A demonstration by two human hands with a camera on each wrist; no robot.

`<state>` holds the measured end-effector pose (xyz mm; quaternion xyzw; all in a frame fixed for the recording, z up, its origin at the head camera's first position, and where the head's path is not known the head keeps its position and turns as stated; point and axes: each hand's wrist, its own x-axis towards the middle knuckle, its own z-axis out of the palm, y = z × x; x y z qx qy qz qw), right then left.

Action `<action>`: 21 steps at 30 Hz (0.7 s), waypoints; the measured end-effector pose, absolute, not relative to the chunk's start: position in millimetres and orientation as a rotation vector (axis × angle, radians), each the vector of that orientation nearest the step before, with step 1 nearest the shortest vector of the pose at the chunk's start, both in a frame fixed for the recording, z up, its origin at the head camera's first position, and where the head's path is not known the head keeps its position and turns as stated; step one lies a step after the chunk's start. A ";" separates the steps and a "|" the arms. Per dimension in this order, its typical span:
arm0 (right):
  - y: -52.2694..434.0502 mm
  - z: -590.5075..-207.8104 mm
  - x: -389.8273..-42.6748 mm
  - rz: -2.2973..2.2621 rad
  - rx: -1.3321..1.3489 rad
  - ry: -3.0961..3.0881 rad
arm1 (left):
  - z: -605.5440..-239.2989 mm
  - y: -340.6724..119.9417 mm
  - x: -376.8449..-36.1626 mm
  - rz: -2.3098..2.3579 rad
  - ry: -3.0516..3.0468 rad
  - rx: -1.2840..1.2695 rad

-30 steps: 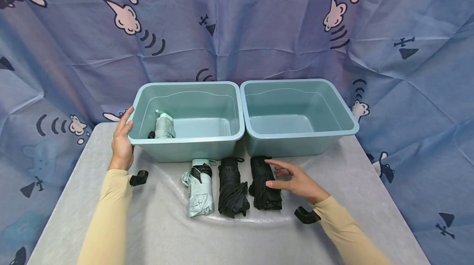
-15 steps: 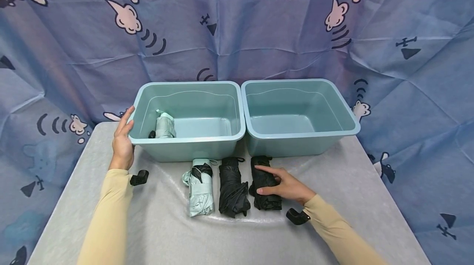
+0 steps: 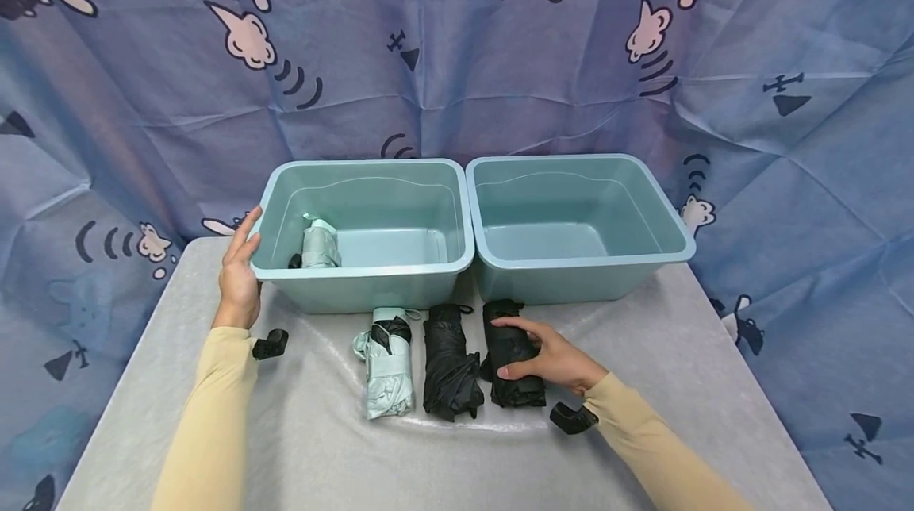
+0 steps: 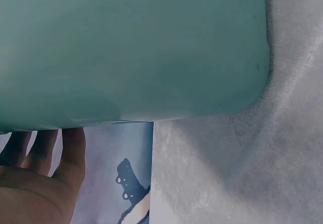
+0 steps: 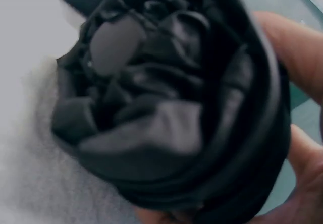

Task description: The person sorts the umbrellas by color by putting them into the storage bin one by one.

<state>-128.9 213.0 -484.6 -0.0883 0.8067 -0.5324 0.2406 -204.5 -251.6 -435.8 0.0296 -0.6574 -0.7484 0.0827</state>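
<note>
Black folded umbrella (image 3: 511, 364), rightmost of three on the table (image 3: 664, 352) before the bins, sits in my right hand (image 3: 553, 359), fingers and thumb curled round it. My left hand (image 3: 239, 277) rests flat, fingers straight, against the left bin (image 3: 360, 289).

head overview from above; wrist close-ups

Both arms wear long, close-fitting sleeves of pale yellow-beige cloth, plain and unmarked; the left sleeve (image 3: 207, 416) and right sleeve (image 3: 657, 447) end at the wrists; a small black camera mount (image 3: 270, 345) sits at the left wrist, another (image 3: 573, 418) at the right; both hands are bare.
</note>
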 end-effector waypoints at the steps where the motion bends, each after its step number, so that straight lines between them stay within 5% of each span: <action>1: 214.7 -483.8 -127.5 -1.472 -0.232 2.201 | -436.2 -251.7 -204.6 -2.232 -1.963 0.086; 21: 235.5 -419.9 -83.9 -1.831 -0.395 2.052 | -437.6 -250.7 -204.2 -2.210 -1.961 0.092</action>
